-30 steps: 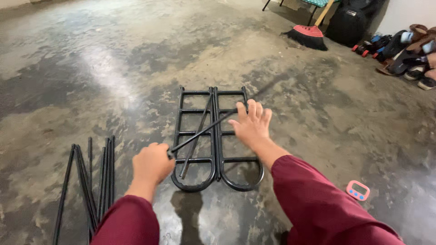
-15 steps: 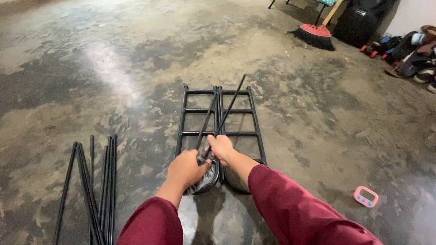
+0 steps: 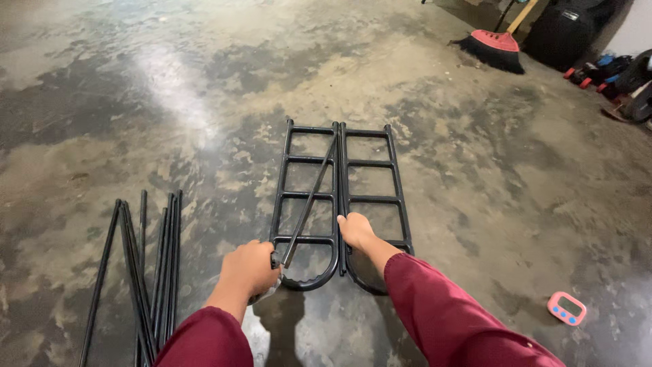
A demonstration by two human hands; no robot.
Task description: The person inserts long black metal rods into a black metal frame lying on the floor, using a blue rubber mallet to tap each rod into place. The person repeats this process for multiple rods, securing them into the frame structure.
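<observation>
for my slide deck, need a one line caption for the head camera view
Left hand grips a thin black rod lying across two black ladder-like frames on a concrete floor, right hand resting on the frames.

Both arms wear long, loose maroon sleeves reaching the wrists; the left grip [image 3: 250, 268] and right grip [image 3: 356, 230] are bare.

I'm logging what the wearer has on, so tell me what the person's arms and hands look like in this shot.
Both arms wear long, loose dark red sleeves reaching to the wrists. The left hand and right hand are bare: no gloves, and no rings, watch or markings that I can make out from this view.
</observation>
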